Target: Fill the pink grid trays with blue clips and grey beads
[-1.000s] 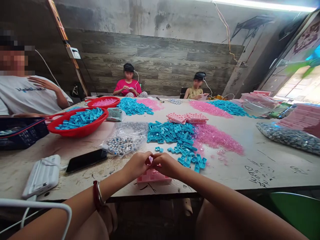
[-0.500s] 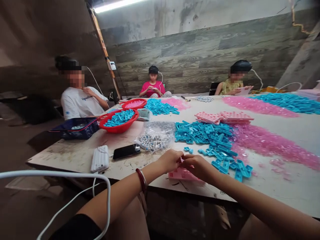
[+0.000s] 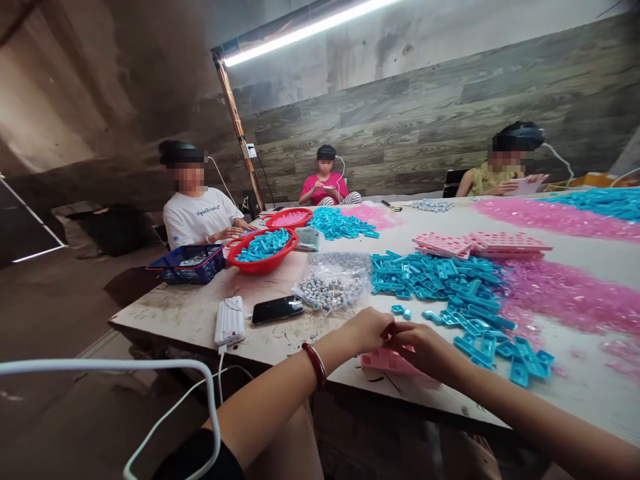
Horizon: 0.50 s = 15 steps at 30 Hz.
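My left hand and my right hand meet at the fingertips near the table's front edge. Both sets of fingers are closed in a pinch, and whatever is between them is hidden. Just below them, a pink slotted plastic plate lies on the table, partly covered by my right hand. Beyond my hands are a pair of small blue plastic pieces and a large heap of blue plastic trays. Loose blue trays spread to the right of my right hand.
Pink plates lie stacked behind a pink translucent pile. Left of my hands are a bag of small parts, a phone, a white power bank, a red basket and a blue basket. Several people sit around the table.
The view has swung left, so everything appears further right. My hands stay pinched together above the pink plate. The person in white has lowered a hand from the chin to the table.
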{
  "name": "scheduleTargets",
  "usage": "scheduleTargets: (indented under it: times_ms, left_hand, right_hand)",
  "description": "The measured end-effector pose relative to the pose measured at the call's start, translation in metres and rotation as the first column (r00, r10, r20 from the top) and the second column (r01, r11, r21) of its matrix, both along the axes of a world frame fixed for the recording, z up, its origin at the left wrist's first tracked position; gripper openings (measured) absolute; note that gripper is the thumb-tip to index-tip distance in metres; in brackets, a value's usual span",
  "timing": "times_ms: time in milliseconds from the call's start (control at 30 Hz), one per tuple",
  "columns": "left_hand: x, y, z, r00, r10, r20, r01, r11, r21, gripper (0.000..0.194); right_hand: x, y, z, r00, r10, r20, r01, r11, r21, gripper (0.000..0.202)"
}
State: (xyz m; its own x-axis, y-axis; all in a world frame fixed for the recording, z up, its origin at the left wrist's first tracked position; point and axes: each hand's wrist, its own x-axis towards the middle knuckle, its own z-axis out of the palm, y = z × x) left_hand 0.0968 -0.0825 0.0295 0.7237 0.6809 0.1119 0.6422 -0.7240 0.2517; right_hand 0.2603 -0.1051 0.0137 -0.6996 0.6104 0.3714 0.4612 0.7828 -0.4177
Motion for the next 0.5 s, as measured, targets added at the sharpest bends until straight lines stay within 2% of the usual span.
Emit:
scheduleTargets:
  times_ms: [133,267,400,433,500]
  left_hand:
    - [-0.001,0.000,0.000,1.000,0.012,0.028,-0.011,1.000,-0.021,0.008]
    - [-0.002,-0.002,0.003,0.996,0.018,0.093,-0.009,0.996,-0.088,0.007]
    - [-0.013,-0.002,0.014,0.981,-0.024,0.194,0.047,0.992,-0.113,0.015]
    - [-0.020,0.001,0.017,0.976,-0.001,0.218,0.023,0.995,-0.098,0.014]
    - [-0.038,0.010,0.022,0.969,0.132,0.208,-0.130,0.991,-0.022,0.015]
  right_hand:
    - [-0.001,-0.003,0.002,1.000,0.014,-0.026,-0.014,1.000,0.004,0.022]
    - [-0.004,-0.006,0.008,0.998,-0.060,-0.001,0.060,0.998,0.004,0.018]
    - [0.011,0.000,0.022,0.964,-0.246,0.101,0.241,0.969,0.056,0.014]
    - [0.020,0.002,0.026,0.946,-0.314,0.085,0.307,0.948,0.081,0.014]
    - [0.043,0.009,0.032,0.886,-0.462,0.029,0.455,0.881,0.127,0.015]
